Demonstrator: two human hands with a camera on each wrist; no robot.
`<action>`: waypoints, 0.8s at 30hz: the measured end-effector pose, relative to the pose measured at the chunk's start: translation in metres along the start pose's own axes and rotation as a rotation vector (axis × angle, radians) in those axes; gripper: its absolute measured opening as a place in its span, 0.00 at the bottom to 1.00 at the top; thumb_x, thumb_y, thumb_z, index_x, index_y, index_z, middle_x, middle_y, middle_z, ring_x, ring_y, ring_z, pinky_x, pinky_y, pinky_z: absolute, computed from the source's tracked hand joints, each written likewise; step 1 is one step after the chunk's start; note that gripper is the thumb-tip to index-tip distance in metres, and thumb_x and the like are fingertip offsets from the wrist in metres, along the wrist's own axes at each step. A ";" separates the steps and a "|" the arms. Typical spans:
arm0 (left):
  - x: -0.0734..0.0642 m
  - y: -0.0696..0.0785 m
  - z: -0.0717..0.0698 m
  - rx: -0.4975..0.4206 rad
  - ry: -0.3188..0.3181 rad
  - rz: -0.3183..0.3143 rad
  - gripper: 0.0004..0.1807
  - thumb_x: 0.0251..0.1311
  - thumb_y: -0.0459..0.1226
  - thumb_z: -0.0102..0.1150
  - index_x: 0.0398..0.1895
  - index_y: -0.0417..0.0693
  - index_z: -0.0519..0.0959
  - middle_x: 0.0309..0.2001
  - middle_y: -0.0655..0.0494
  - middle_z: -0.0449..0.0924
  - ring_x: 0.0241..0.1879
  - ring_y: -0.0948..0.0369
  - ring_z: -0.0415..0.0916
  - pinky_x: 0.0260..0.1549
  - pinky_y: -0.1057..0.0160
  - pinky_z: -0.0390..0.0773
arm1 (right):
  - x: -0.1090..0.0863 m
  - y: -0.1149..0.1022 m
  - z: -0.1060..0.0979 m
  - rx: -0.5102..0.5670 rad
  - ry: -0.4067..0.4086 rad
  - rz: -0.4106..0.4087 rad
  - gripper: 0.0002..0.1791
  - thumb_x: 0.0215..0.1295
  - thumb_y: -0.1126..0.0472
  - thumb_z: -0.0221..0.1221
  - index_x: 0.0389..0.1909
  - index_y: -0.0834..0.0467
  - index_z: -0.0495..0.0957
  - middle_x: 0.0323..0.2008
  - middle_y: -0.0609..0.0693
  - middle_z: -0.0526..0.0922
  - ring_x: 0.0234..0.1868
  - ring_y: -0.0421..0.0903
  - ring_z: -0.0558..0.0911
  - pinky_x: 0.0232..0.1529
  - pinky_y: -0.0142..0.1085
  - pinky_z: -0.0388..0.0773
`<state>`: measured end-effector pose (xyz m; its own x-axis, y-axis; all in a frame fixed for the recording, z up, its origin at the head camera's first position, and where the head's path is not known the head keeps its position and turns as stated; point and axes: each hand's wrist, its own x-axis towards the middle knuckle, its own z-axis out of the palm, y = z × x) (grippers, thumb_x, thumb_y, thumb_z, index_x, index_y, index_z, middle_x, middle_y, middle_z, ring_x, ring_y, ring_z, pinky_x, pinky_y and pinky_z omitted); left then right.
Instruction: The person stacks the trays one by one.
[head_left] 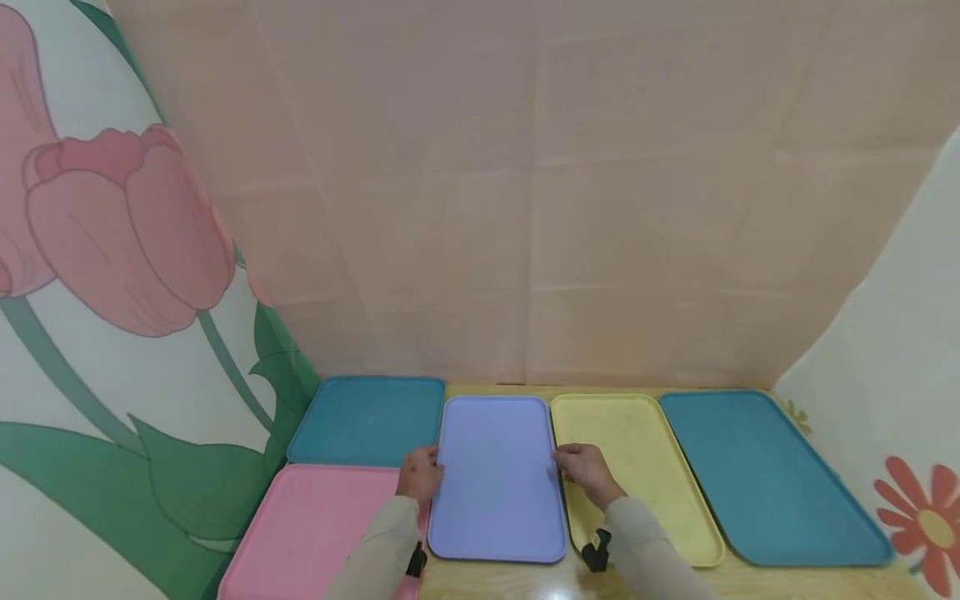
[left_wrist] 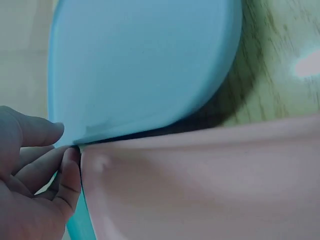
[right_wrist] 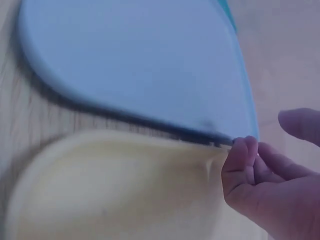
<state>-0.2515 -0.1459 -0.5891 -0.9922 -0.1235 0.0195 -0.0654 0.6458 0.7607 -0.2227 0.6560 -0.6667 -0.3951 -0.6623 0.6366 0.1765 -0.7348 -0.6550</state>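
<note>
The purple tray [head_left: 497, 477] lies between left hand [head_left: 420, 476] and right hand [head_left: 588, 472], long axis running front to back, both hands' fingers curled on its long sides.

On my feed's lower half I count two teal trays [head_left: 367, 421] [head_left: 772, 479], one pink tray [head_left: 318, 525], one lavender tray [head_left: 497, 483], one yellow tray [head_left: 645, 467] and two hands [head_left: 420, 475] [head_left: 587, 472].

Purple tray [head_left: 495, 479] from head-high and wrist-close views
</note>
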 end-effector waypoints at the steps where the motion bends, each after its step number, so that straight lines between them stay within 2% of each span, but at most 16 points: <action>1: -0.001 -0.001 0.000 -0.019 0.008 -0.005 0.17 0.58 0.23 0.59 0.52 0.28 0.80 0.44 0.36 0.84 0.46 0.44 0.82 0.41 0.49 0.84 | -0.005 0.002 -0.004 -0.019 -0.008 -0.022 0.36 0.76 0.69 0.22 0.76 0.41 0.19 0.79 0.44 0.29 0.78 0.48 0.39 0.76 0.46 0.46; 2: -0.003 -0.003 0.000 -0.038 0.020 -0.008 0.17 0.58 0.23 0.59 0.51 0.28 0.81 0.43 0.37 0.84 0.45 0.45 0.82 0.41 0.50 0.84 | -0.007 0.006 -0.007 -0.140 -0.043 -0.061 0.38 0.74 0.72 0.24 0.73 0.47 0.14 0.79 0.47 0.26 0.78 0.48 0.37 0.76 0.43 0.47; 4: -0.005 -0.006 0.000 -0.048 0.049 -0.014 0.16 0.57 0.23 0.60 0.50 0.30 0.82 0.42 0.39 0.85 0.44 0.46 0.83 0.41 0.50 0.85 | -0.005 0.012 -0.003 -0.185 -0.064 -0.101 0.35 0.74 0.71 0.19 0.68 0.49 0.07 0.77 0.47 0.21 0.77 0.44 0.32 0.76 0.36 0.44; 5: -0.007 -0.007 0.000 -0.052 0.064 -0.014 0.16 0.56 0.23 0.60 0.49 0.30 0.82 0.41 0.40 0.85 0.44 0.46 0.83 0.41 0.50 0.84 | -0.004 0.012 0.003 -0.162 -0.032 -0.077 0.33 0.74 0.67 0.17 0.68 0.47 0.08 0.77 0.45 0.22 0.77 0.42 0.32 0.75 0.35 0.45; 7: -0.008 -0.009 0.000 -0.074 0.089 -0.025 0.15 0.57 0.24 0.62 0.49 0.32 0.83 0.42 0.41 0.85 0.45 0.47 0.83 0.42 0.51 0.84 | -0.007 0.012 0.014 0.001 0.065 -0.016 0.31 0.69 0.59 0.07 0.71 0.39 0.13 0.78 0.38 0.27 0.76 0.37 0.34 0.75 0.33 0.42; 8: -0.008 -0.009 0.001 -0.094 0.100 -0.032 0.16 0.57 0.25 0.63 0.49 0.32 0.83 0.42 0.42 0.86 0.45 0.47 0.83 0.42 0.51 0.84 | -0.008 0.011 0.013 -0.080 0.054 -0.014 0.31 0.68 0.60 0.08 0.70 0.42 0.10 0.78 0.39 0.26 0.76 0.38 0.34 0.74 0.32 0.44; 9: -0.007 -0.008 0.001 -0.113 0.110 -0.039 0.16 0.57 0.25 0.64 0.50 0.33 0.83 0.42 0.42 0.86 0.45 0.47 0.83 0.42 0.52 0.84 | -0.009 0.011 0.013 -0.029 0.059 -0.021 0.32 0.68 0.61 0.07 0.70 0.39 0.11 0.77 0.38 0.25 0.76 0.38 0.33 0.75 0.33 0.42; 10: -0.007 -0.007 0.001 -0.131 0.119 -0.035 0.16 0.56 0.25 0.65 0.50 0.33 0.83 0.42 0.42 0.86 0.45 0.48 0.83 0.41 0.52 0.85 | -0.010 0.012 0.009 -0.092 0.036 -0.043 0.33 0.69 0.66 0.09 0.69 0.42 0.09 0.77 0.40 0.23 0.77 0.40 0.33 0.75 0.34 0.44; 12: -0.005 -0.005 0.000 -0.163 0.126 -0.033 0.17 0.55 0.25 0.67 0.50 0.33 0.83 0.41 0.42 0.86 0.44 0.48 0.83 0.41 0.53 0.85 | -0.012 0.014 0.001 -0.096 0.027 -0.105 0.40 0.67 0.77 0.13 0.75 0.46 0.16 0.77 0.41 0.23 0.77 0.43 0.34 0.76 0.35 0.43; 14: -0.003 -0.003 0.000 -0.178 0.133 -0.023 0.18 0.53 0.23 0.67 0.50 0.31 0.82 0.40 0.41 0.86 0.42 0.47 0.84 0.40 0.53 0.85 | -0.010 0.016 -0.001 -0.127 0.032 -0.178 0.46 0.62 0.86 0.16 0.76 0.49 0.18 0.77 0.45 0.22 0.78 0.47 0.35 0.76 0.39 0.45; 16: -0.002 -0.002 0.000 -0.168 0.141 -0.017 0.18 0.52 0.22 0.67 0.49 0.30 0.82 0.38 0.41 0.86 0.41 0.47 0.84 0.40 0.53 0.85 | -0.010 0.019 0.004 -0.015 0.092 -0.223 0.49 0.63 0.87 0.15 0.79 0.45 0.26 0.78 0.44 0.25 0.78 0.50 0.38 0.76 0.45 0.46; 17: -0.001 -0.001 -0.001 -0.162 0.144 -0.017 0.18 0.52 0.22 0.67 0.49 0.30 0.82 0.37 0.41 0.86 0.40 0.47 0.84 0.40 0.53 0.85 | -0.010 0.020 0.007 0.043 0.127 -0.240 0.48 0.65 0.85 0.13 0.80 0.42 0.28 0.78 0.43 0.27 0.78 0.50 0.39 0.76 0.47 0.46; 18: -0.001 0.000 -0.001 -0.158 0.145 -0.017 0.19 0.51 0.21 0.67 0.49 0.29 0.82 0.36 0.41 0.86 0.40 0.47 0.84 0.40 0.52 0.85 | -0.010 0.021 0.010 0.051 0.151 -0.254 0.45 0.68 0.81 0.11 0.79 0.40 0.26 0.78 0.44 0.28 0.78 0.52 0.40 0.76 0.50 0.47; 21: -0.001 0.002 -0.005 -0.149 0.145 -0.017 0.18 0.51 0.21 0.66 0.48 0.28 0.82 0.35 0.40 0.86 0.39 0.46 0.85 0.40 0.52 0.85 | -0.015 0.019 0.011 0.098 0.182 -0.230 0.32 0.74 0.58 0.02 0.76 0.34 0.22 0.78 0.42 0.27 0.78 0.51 0.40 0.75 0.54 0.47; 23: -0.001 0.002 -0.008 -0.153 0.137 -0.015 0.18 0.52 0.21 0.65 0.49 0.27 0.82 0.35 0.39 0.86 0.40 0.46 0.84 0.40 0.52 0.85 | -0.021 0.014 0.004 0.111 0.159 -0.183 0.30 0.72 0.49 -0.01 0.75 0.30 0.21 0.77 0.40 0.26 0.78 0.49 0.38 0.76 0.54 0.44; 24: -0.002 0.001 -0.009 -0.159 0.129 -0.016 0.17 0.52 0.22 0.65 0.48 0.27 0.82 0.36 0.39 0.86 0.40 0.46 0.84 0.39 0.53 0.85 | -0.021 0.012 -0.001 0.076 0.114 -0.164 0.29 0.74 0.51 0.02 0.74 0.32 0.19 0.77 0.41 0.25 0.78 0.49 0.37 0.76 0.53 0.43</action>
<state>-0.2489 -0.1518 -0.5826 -0.9685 -0.2351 0.0819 -0.0534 0.5175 0.8540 -0.2136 0.6611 -0.6880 -0.5227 -0.5156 0.6789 0.1673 -0.8429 -0.5113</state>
